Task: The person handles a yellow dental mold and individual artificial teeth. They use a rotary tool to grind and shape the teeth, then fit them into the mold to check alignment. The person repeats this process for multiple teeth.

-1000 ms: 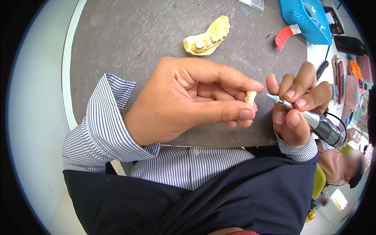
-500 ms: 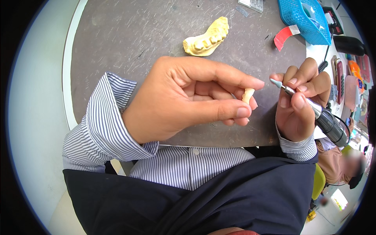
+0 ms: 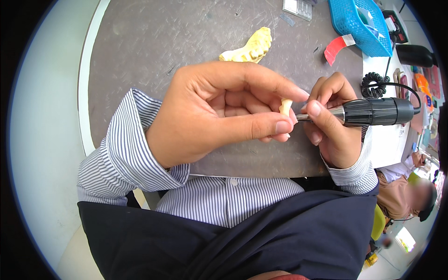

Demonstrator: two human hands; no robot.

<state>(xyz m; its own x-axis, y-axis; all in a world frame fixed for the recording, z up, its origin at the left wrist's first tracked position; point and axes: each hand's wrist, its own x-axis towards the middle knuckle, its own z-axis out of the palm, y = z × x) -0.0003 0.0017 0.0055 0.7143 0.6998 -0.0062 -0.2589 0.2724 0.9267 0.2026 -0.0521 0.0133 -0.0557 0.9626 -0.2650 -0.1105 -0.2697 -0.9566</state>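
Note:
Between the thumb and fingertips of my left hand (image 3: 210, 112) is a small cream-coloured dental crown piece (image 3: 285, 107). My right hand (image 3: 337, 123) grips a black and silver rotary handpiece (image 3: 375, 112) near its metal front end, the tool lying almost level. Its tip reaches the left fingertips beside the crown piece; the grinding bit is mostly hidden there, so I cannot tell whether it touches. Beyond my left hand a yellow plaster dental model (image 3: 254, 46) with a row of teeth rests on the table, its near edge covered by the hand.
The scratched grey-brown table (image 3: 135, 60) holds a red strip (image 3: 335, 50), a blue plastic basket (image 3: 361, 30) and a clear small case (image 3: 298, 8) at the far side. A coiled black cord (image 3: 373, 84) lies at right. Another person (image 3: 396, 198) sits at far right.
The right hand has brought the handpiece left to the crown piece and swung it from slanting to nearly level. The left hand has shifted slightly left, still pinching the piece.

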